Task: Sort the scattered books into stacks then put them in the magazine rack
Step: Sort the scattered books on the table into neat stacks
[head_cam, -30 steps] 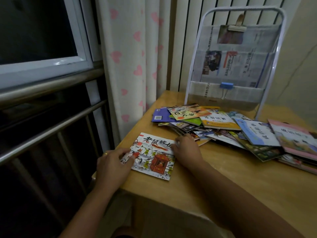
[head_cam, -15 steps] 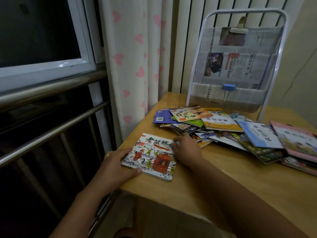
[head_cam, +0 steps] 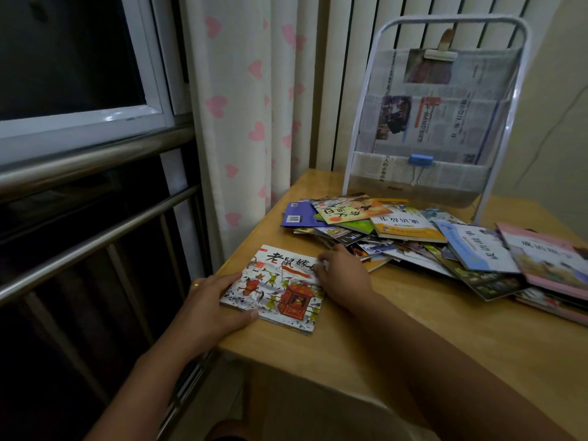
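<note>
On worktop corner: left hand grips picture book edge, thumb beneath; right hand fingers pinch its far corner.

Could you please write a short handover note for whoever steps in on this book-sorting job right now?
Left hand holds the near-left corner of the picture book, thumb on its near edge. Right hand rests on that book's right edge, fingers curled; grip unclear. The book lies flat at the table's near-left corner. Done: that one book pulled aside. Left: the scattered pile is unsorted; the magazine rack holds only newspapers.
</note>
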